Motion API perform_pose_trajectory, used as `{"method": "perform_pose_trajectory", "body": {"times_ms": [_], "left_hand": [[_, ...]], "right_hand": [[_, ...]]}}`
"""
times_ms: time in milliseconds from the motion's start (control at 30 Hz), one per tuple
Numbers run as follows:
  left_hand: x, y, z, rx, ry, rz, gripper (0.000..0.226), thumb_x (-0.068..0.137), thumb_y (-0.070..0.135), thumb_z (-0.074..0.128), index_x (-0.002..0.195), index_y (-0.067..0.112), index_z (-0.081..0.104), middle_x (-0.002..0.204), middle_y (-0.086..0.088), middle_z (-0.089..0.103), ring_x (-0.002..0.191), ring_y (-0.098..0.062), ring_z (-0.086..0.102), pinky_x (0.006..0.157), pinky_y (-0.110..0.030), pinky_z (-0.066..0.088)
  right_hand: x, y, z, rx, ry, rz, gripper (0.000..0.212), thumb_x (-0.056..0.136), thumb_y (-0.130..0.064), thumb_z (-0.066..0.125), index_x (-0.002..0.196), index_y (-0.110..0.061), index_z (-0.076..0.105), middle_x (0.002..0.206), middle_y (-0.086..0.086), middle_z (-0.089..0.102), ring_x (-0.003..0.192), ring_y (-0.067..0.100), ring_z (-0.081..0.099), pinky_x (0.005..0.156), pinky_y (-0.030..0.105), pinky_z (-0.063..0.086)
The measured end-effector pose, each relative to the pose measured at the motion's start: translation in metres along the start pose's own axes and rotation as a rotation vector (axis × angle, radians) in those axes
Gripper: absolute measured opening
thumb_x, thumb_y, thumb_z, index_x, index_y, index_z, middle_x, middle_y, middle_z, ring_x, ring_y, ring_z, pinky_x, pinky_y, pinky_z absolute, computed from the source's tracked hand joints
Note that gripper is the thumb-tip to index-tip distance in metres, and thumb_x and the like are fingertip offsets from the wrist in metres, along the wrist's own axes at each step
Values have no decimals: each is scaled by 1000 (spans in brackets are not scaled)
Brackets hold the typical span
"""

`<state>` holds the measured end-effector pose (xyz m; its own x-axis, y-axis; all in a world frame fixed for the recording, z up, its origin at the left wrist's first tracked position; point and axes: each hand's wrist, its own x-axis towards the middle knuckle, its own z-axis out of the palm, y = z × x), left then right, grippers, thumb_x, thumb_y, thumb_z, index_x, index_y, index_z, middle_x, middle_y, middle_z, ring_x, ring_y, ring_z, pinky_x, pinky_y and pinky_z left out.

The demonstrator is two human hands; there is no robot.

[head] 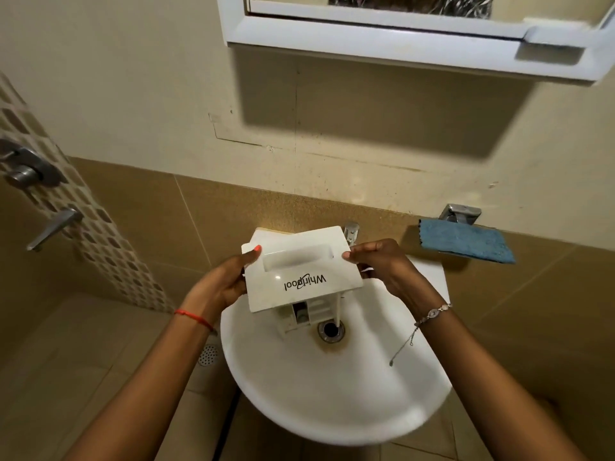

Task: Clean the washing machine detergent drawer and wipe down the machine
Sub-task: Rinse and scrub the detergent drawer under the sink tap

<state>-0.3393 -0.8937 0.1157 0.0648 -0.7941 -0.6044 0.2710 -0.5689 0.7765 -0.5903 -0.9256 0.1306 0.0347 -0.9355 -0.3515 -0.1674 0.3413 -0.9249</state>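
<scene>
sink (332, 404) fills the lower view, drain bare | detergent drawer (303, 271) hangs above the basin, face panel up, compartments pointing down | left hand (226, 284) and right hand (382, 264) each clamp a side edge | step: rinsing, I reckon | next: tap (351, 231) on, or fetch blue cloth (466, 241) from the wall holder

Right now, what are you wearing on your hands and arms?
Both forearms are bare, no sleeves or gloves. The left hand has a thin red thread at the wrist and a coral-painted thumbnail. The right hand has a silver beaded bracelet with a dangling chain.
</scene>
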Motion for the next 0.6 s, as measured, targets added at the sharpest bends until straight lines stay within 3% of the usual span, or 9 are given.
{"method": "perform_pose_trajectory", "body": {"times_ms": [33, 100, 167, 267, 400, 467, 600], "left_hand": [[-2, 3, 1, 17, -16, -3, 34, 93, 17, 53, 124, 2, 51, 88, -8, 61, 75, -19, 58, 65, -32, 53], [-9, 10, 3, 34, -51, 4, 37, 92, 3, 51, 128, -4, 47, 89, -9, 62, 74, -19, 62, 60, -30, 56], [-16, 21, 6, 41, -91, 34, 34, 91, -3, 49, 125, -7, 48, 79, -9, 68, 61, -17, 68, 52, -29, 57], [-26, 42, 13, 31, -134, 95, 30, 90, -6, 49, 120, -9, 51, 62, -5, 71, 51, -12, 68, 56, -27, 54], [-39, 65, 27, 16, -199, 183, 9, 90, -5, 49, 90, -3, 58, 97, -8, 65, 51, -9, 67, 71, -26, 52], [-44, 74, 33, 28, -230, 222, 10, 90, -5, 49, 86, -1, 57, 95, -5, 63, 53, -8, 67, 78, -27, 52], [-56, 87, 42, 45, -248, 317, 8, 87, -6, 53, 88, -3, 60, 73, -5, 69, 55, -11, 69, 56, -22, 58]], "right_hand": [[-5, -1, -1, -1, 1, 9, 26, 76, -1, 73, 99, 7, 65, 73, 10, 64, 50, 14, 57, 51, 24, 48], [-14, -4, -3, 9, 11, 24, 28, 74, 0, 74, 99, 6, 64, 74, 12, 64, 53, 17, 56, 53, 26, 48], [-23, -9, -7, 40, 33, 30, 25, 73, 2, 74, 97, 3, 64, 77, 13, 64, 58, 20, 56, 54, 28, 49], [-37, -24, -15, 68, 72, -2, 15, 72, 4, 74, 84, 1, 66, 75, 13, 67, 60, 21, 58, 55, 29, 52], [-56, -48, -26, 149, 131, -72, 11, 72, 6, 72, 71, -2, 65, 53, 1, 68, 46, 12, 61, 47, 20, 53], [-66, -58, -31, 175, 149, -103, 10, 72, 5, 72, 76, -2, 67, 54, 0, 69, 47, 11, 62, 46, 18, 51], [-85, -75, -42, 236, 164, -178, 9, 74, 4, 70, 80, -3, 67, 57, -2, 70, 48, 7, 64, 46, 14, 49]]}}
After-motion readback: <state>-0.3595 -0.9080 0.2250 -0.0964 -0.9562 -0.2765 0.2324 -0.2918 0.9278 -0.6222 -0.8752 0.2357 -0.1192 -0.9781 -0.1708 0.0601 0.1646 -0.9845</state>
